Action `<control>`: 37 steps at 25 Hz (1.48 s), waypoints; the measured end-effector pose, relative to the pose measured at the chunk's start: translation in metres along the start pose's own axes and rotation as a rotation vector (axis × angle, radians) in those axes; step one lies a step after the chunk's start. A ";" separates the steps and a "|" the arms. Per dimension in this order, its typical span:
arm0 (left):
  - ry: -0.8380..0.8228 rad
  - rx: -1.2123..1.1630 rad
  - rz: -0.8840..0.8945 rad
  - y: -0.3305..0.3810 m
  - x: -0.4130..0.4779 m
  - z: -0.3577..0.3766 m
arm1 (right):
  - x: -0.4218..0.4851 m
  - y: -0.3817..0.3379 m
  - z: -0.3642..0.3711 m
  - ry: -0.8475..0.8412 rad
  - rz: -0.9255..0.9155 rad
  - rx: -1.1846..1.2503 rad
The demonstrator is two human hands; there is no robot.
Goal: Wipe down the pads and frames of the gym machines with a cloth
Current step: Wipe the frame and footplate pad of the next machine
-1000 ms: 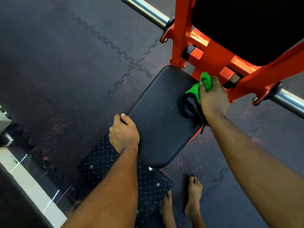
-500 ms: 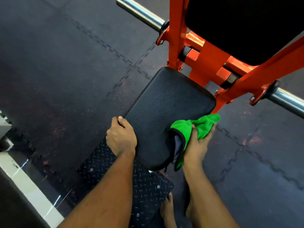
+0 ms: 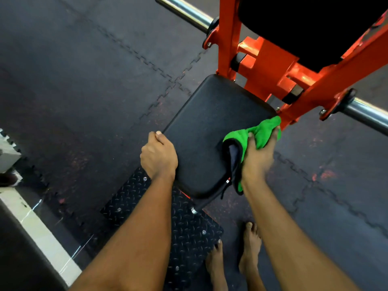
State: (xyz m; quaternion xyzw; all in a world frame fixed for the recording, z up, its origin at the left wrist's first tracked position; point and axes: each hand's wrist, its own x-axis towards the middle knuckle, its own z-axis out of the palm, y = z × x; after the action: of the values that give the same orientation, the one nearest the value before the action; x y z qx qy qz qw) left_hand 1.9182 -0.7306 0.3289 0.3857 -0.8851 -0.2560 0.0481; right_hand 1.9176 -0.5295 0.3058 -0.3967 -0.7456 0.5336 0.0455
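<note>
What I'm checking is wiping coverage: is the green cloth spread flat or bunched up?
Bunched. The green microfibre cloth is crumpled in the right hand, folds bulging between its fingers, at the black padded seat's right edge.

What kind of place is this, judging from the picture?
Most likely a gym: a black seat pad on an orange machine frame, a steel bar, and interlocking rubber floor tiles.

Back pad (image 3: 304, 28) cropped (top edge); left hand (image 3: 159, 157) fingers seemingly hidden under seat pad (image 3: 205, 133).
</note>
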 end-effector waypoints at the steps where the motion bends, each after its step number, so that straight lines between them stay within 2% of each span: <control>1: -0.043 -0.001 0.016 -0.002 0.001 -0.003 | -0.019 0.005 0.001 -0.012 0.002 -0.028; 3: -0.214 -0.081 0.011 -0.010 0.004 -0.012 | -0.059 0.016 0.002 -0.051 -0.007 -0.089; 5: -0.408 -0.295 -0.038 -0.027 0.007 -0.020 | -0.099 0.022 -0.002 -0.103 -0.029 -0.150; 6: -0.449 -0.389 -0.042 -0.040 0.007 -0.024 | -0.119 0.024 -0.006 -0.136 -0.039 -0.171; 11: -0.334 -0.475 0.036 -0.080 -0.018 -0.048 | -0.173 0.011 -0.050 -0.279 0.029 -0.188; 13: -0.293 -0.534 0.046 -0.079 -0.037 -0.064 | -0.182 0.003 -0.066 -0.345 -0.028 -0.115; 14: -0.315 -0.573 0.033 -0.074 -0.048 -0.074 | -0.182 0.003 -0.070 -0.420 -0.030 -0.004; 16: -0.486 -0.657 -0.067 -0.065 -0.067 -0.093 | -0.180 0.005 -0.068 -0.650 0.049 0.312; 18: -0.745 -0.815 -0.181 -0.063 -0.082 -0.112 | -0.175 0.005 -0.055 -0.788 0.104 0.409; 19: -0.834 -0.858 -0.191 -0.066 -0.088 -0.120 | -0.172 0.005 -0.049 -0.799 0.096 0.389; 21: -0.879 -0.768 -0.102 -0.077 -0.091 -0.126 | -0.165 0.005 -0.039 -0.809 0.053 0.332; 22: -0.823 -0.663 -0.038 -0.084 -0.090 -0.126 | -0.161 0.005 -0.036 -0.814 -0.013 0.252; 24: -0.635 -0.426 -0.020 -0.097 -0.085 -0.129 | -0.150 0.005 -0.033 -0.749 -0.222 0.051; 27: -0.315 -0.179 -0.213 -0.106 -0.084 -0.131 | -0.119 -0.010 -0.030 -0.357 -0.472 -0.052; 29: -0.154 -0.083 -0.392 -0.092 -0.087 -0.126 | -0.088 -0.023 -0.019 -0.164 -0.609 -0.201; 31: -0.134 -0.153 -0.450 -0.065 -0.086 -0.106 | -0.053 -0.030 -0.001 -0.112 -0.609 -0.418; 33: -0.183 -0.289 -0.347 -0.031 -0.090 -0.081 | -0.028 -0.026 0.015 -0.128 -0.530 -0.577; 35: -0.194 -0.441 -0.278 -0.016 -0.104 -0.061 | -0.019 -0.014 0.024 -0.120 -0.520 -0.643; 37: -0.209 -0.607 -0.315 -0.023 -0.117 -0.051 | -0.021 -0.004 0.029 -0.075 -0.559 -0.695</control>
State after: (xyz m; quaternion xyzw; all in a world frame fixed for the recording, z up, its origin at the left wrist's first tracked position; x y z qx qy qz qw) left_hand 2.0291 -0.6825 0.3749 0.4572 -0.6986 -0.5496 0.0294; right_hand 1.9152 -0.5650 0.3044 -0.1520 -0.9603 0.2327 0.0251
